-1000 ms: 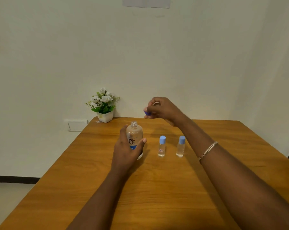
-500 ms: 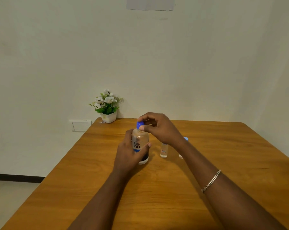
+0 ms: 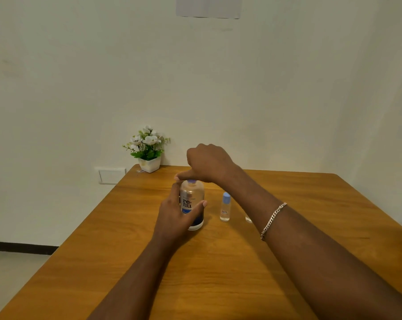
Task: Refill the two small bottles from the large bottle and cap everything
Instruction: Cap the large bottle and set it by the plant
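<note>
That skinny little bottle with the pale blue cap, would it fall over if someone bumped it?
Probably yes. The small bottle stands tall and narrow on a small base, so a sideways nudge would likely tip it. It looks like thin clear plastic, so probably light. Being round, it may roll on the smooth table once down. Its cap is on, so little should spill.

Count, head view:
- large bottle [image 3: 192,199]: 1, upright on table [image 3: 218,262], blue cap [image 3: 191,181] on top: 1
- small bottles: 2. One fully seen [image 3: 225,207] with light blue cap; second [image 3: 248,219] mostly hidden behind right forearm, only base shows
- hands: 2, left hand [image 3: 175,218], right hand [image 3: 208,163]
- bracelet [image 3: 272,219]: 1
- potted flower plant [image 3: 148,148]: 1
- wall plate [image 3: 111,175]: 1
</note>
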